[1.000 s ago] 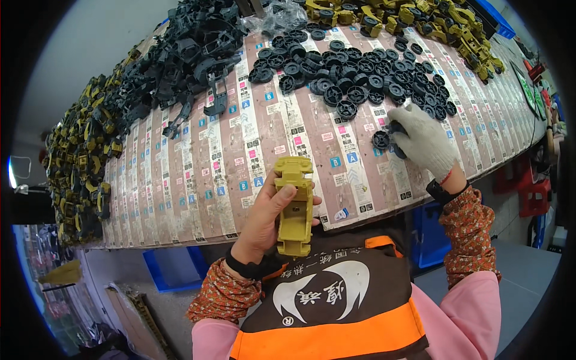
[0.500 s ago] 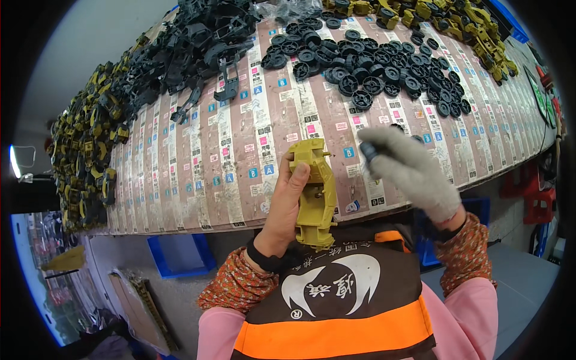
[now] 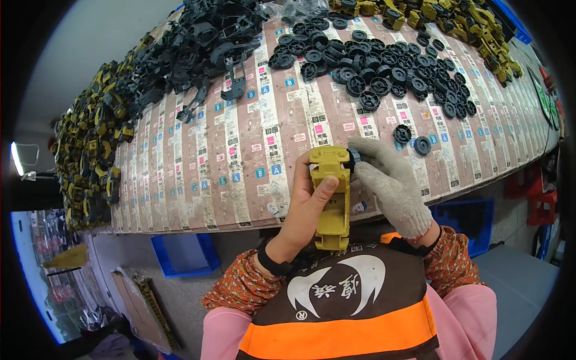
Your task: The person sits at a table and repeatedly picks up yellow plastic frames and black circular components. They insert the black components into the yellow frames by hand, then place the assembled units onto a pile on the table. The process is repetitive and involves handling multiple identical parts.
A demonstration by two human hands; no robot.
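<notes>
A yellow plastic toy vehicle body (image 3: 332,223) is gripped in my bare left hand (image 3: 306,207), thumb across its face and fingers behind it. My right hand (image 3: 390,183), in a light grey knit glove, is closed around a small black toy wheel (image 3: 353,158). That wheel is against the upper right side of the yellow body; whether it sits on an axle is hidden by the fingers. Two loose black wheels (image 3: 402,134) lie on the table just beyond my right hand.
A spread of black wheels (image 3: 384,67) covers the table's far middle. Dark plastic parts (image 3: 198,51) are heaped at the far left, yellow-and-black pieces (image 3: 90,150) along the left edge, more yellow parts (image 3: 474,33) at the far right. Blue bins (image 3: 185,255) stand below the near edge.
My right hand has come left and inward, bringing the wheel against the yellow body. The left hand has turned the body more upright and shifted slightly right. Two loose wheels are now uncovered.
</notes>
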